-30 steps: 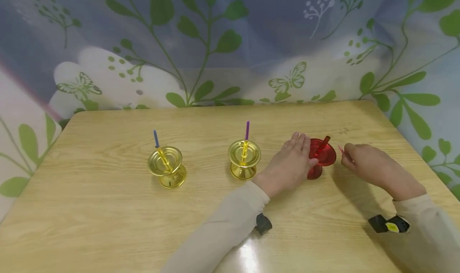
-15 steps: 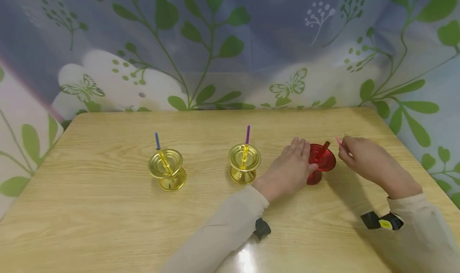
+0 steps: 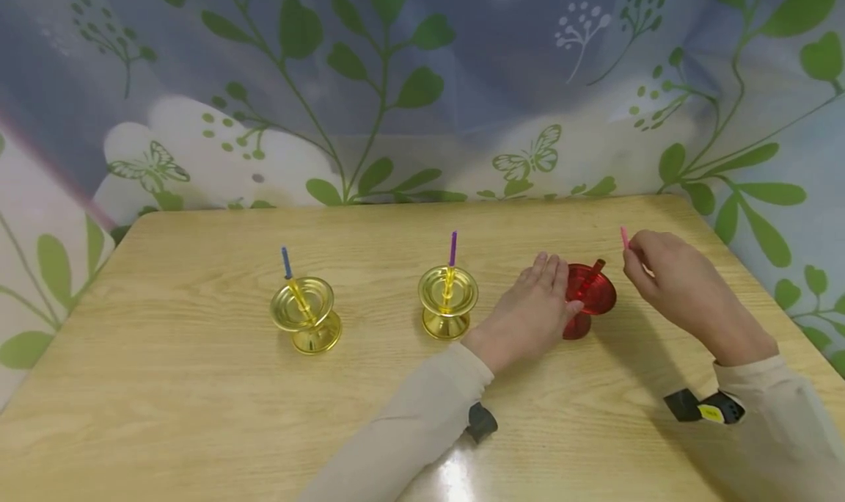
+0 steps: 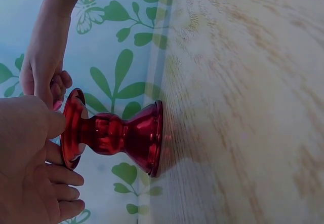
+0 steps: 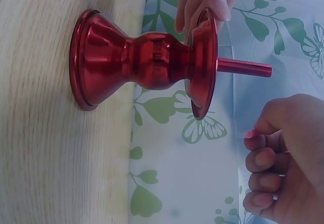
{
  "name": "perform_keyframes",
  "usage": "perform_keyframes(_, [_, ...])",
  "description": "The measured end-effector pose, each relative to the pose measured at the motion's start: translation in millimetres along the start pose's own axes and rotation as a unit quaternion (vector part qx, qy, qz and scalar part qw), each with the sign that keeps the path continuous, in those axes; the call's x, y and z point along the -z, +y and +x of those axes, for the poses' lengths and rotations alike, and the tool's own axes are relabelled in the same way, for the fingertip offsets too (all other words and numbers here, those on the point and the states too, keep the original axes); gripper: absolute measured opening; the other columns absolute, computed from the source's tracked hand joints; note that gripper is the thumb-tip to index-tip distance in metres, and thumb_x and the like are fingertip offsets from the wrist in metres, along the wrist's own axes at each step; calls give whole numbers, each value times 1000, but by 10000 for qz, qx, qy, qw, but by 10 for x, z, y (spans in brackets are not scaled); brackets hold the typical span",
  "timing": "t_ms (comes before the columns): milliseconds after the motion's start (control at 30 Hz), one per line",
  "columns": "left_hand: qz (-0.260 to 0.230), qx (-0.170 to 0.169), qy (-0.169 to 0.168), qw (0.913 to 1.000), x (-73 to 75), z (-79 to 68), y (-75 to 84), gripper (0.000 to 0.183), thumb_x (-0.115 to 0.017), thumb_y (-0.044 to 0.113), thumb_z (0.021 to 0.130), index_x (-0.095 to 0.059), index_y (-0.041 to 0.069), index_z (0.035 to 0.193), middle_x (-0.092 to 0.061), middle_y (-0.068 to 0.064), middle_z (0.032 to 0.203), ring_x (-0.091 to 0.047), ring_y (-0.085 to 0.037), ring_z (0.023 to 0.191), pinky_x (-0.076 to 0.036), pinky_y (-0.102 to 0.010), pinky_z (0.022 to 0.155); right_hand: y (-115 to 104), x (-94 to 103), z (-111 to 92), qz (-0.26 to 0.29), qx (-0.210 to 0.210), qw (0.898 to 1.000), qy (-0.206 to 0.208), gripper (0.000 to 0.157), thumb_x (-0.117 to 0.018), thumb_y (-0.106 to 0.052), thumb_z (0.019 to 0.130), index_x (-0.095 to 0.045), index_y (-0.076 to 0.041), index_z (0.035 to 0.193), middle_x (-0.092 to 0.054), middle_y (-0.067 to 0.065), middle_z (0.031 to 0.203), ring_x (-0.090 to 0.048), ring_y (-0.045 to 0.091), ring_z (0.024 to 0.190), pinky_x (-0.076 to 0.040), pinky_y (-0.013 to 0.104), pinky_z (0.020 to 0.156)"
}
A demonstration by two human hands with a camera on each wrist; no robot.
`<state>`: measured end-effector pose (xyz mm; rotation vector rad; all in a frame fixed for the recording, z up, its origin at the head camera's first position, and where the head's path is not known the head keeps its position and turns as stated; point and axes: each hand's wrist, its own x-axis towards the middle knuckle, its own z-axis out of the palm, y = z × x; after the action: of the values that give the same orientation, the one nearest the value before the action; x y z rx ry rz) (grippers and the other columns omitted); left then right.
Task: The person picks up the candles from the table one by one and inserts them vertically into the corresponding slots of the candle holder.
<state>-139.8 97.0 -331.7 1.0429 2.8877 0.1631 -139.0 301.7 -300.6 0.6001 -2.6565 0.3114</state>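
A red metallic candle holder (image 5: 154, 62) with a round dish, a flared base and a thin upright tube stands on the wooden table at the right. My left hand (image 3: 524, 304) holds its dish rim from the left side; in the right wrist view the thumb lies on the edge with fingers behind. Beyond the holder's right side, my right hand (image 3: 680, 289) pinches a thin pink candle (image 3: 624, 238) between thumb and forefinger. The candle points upward, apart from the red tube (image 5: 245, 67). In the right wrist view only its pink end shows by the fingertips.
Two gold candle holders stand to the left: the middle one (image 3: 447, 322) carries a purple candle (image 3: 452, 249), the far-left one (image 3: 317, 337) a blue candle (image 3: 287, 263). A leaf-patterned curtain (image 3: 264, 84) hangs behind the wooden table (image 3: 231, 428).
My right hand has shifted upward in the head view with the pink candle, which now stands more upright and shows more of its length. The left hand keeps its hold on the red candle holder.
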Motion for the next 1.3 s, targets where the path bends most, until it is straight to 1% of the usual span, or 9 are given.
perform_keyframes(300, [78, 25, -5, 10000, 3, 5, 8, 64, -21, 44, 105, -19, 3, 154, -19, -11, 160, -10, -23, 148, -16, -30, 118, -12, 3, -8, 51, 92, 9998, 190, 9, -55, 1, 91, -54, -3, 82, -47, 1, 68, -41, 17, 62, -35, 32, 53])
perform_keyframes(533, [188, 39, -22, 9998, 6, 1, 8, 64, -21, 44, 105, -18, 3, 154, -18, -10, 160, -9, -23, 148, -10, -30, 119, -16, 4, -10, 77, 227, 9992, 316, 10, -55, 2, 90, -54, -3, 82, -47, 1, 68, -41, 16, 62, -35, 32, 53])
perform_keyframes(733, [268, 35, -51, 9996, 5, 4, 12, 64, -20, 44, 105, -18, 3, 154, -18, -10, 160, -9, -23, 148, -9, -30, 119, -17, 6, -11, 69, 257, 9988, 415, 10, -56, 2, 89, -54, -3, 81, -48, 2, 68, -42, 17, 62, -36, 33, 53])
perform_keyframes(1067, [240, 65, -79, 9997, 23, -5, 10, 64, -20, 44, 105, -16, 3, 154, -17, -10, 160, -7, -23, 148, -7, -30, 119, -52, 12, 19, 264, 456, 9960, 722, 7, -61, 6, 85, -57, 1, 82, -59, 13, 76, -60, 26, 70, -49, 44, 59])
perform_keyframes(1200, [227, 63, -88, 9997, 23, -6, 13, 64, -20, 44, 105, -16, 3, 154, -17, -10, 160, -7, -23, 148, -7, -30, 119, -58, 14, 6, 275, 445, 9954, 799, 7, -63, 6, 84, -59, 1, 85, -62, 13, 78, -62, 26, 69, -50, 45, 59])
perform_keyframes(1300, [222, 55, -86, 9997, 17, -4, 16, 64, -19, 44, 105, -17, 3, 154, -17, -10, 160, -7, -23, 148, -6, -30, 119, -59, 12, -5, 245, 427, 9953, 840, 8, -64, 6, 84, -60, 0, 86, -63, 13, 79, -62, 25, 68, -49, 42, 59])
